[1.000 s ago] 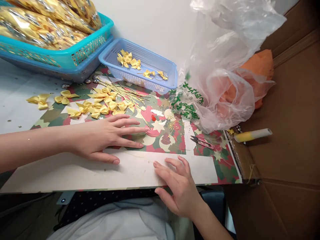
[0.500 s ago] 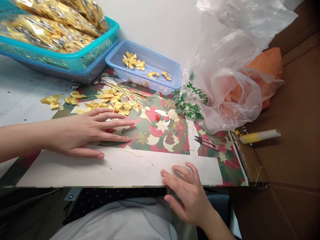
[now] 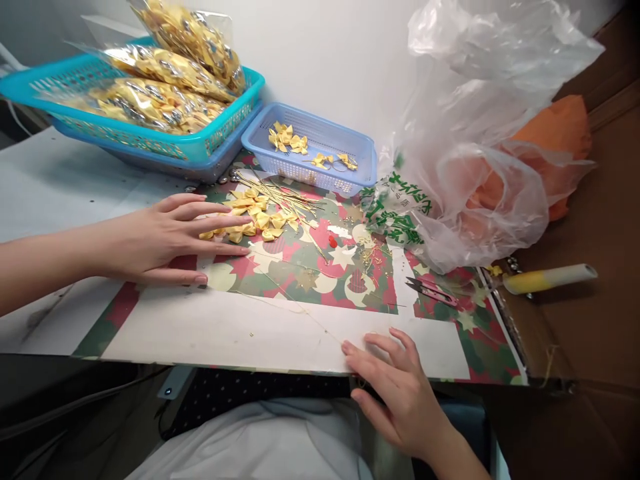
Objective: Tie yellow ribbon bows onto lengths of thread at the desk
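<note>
Head view: between spread left hand (image 3: 153, 241) and loose-fingered right hand (image 3: 400, 395), fine pale thread (image 3: 316, 322) could be tangled by dragging.

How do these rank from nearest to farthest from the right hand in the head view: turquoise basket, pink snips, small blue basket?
From the right hand:
1. Pink snips, ahead, slightly right.
2. Small blue basket, farther back, left.
3. Turquoise basket, far left.

Table (image 3: 40, 167) (patterned sheet (image 3: 320, 283) atop) | yellow bows (image 3: 261, 219) | gold strands (image 3: 280, 195) | pink snips (image 3: 439, 294) | blue basket (image 3: 320, 177)
</note>
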`<state>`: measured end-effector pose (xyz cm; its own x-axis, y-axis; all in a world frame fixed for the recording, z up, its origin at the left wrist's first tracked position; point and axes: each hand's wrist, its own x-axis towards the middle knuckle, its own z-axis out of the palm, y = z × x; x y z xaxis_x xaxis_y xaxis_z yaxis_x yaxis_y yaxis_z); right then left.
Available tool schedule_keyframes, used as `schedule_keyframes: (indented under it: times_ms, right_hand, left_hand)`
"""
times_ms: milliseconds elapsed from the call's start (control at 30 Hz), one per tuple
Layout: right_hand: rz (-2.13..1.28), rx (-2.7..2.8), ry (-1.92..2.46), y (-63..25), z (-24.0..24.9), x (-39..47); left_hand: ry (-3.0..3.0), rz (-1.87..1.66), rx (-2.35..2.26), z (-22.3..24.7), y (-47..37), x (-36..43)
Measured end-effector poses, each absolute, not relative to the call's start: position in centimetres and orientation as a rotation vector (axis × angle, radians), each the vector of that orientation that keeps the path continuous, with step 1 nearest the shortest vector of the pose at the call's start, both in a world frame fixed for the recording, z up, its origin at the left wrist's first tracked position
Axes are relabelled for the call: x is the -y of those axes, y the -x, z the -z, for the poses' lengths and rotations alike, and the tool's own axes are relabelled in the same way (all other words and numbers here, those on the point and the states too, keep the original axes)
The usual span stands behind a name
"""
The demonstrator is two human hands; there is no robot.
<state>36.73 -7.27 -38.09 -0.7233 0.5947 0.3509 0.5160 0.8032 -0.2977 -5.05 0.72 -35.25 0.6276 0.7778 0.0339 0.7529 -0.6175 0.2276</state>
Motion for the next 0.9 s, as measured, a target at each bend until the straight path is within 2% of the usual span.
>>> schedule_keyframes:
  times_ms: [300, 533, 900]
  right_hand:
    - [-0.254, 2.559, 0.827, -36.6, 37.9, 7.3]
    - [-0.256, 2.563, 0.812, -36.6, 37.8, 7.2]
    - [-0.209, 2.596, 0.801, -36.5, 37.5, 7.0]
  left_hand:
    - [-2.669, -0.156, -1.369, 34.4, 6.0, -2.3]
    - [-2.622, -0.275, -1.322, 34.7, 6.5, -3.2]
    - [-2.814, -0.276, -0.923, 37.9, -1.9, 2.0]
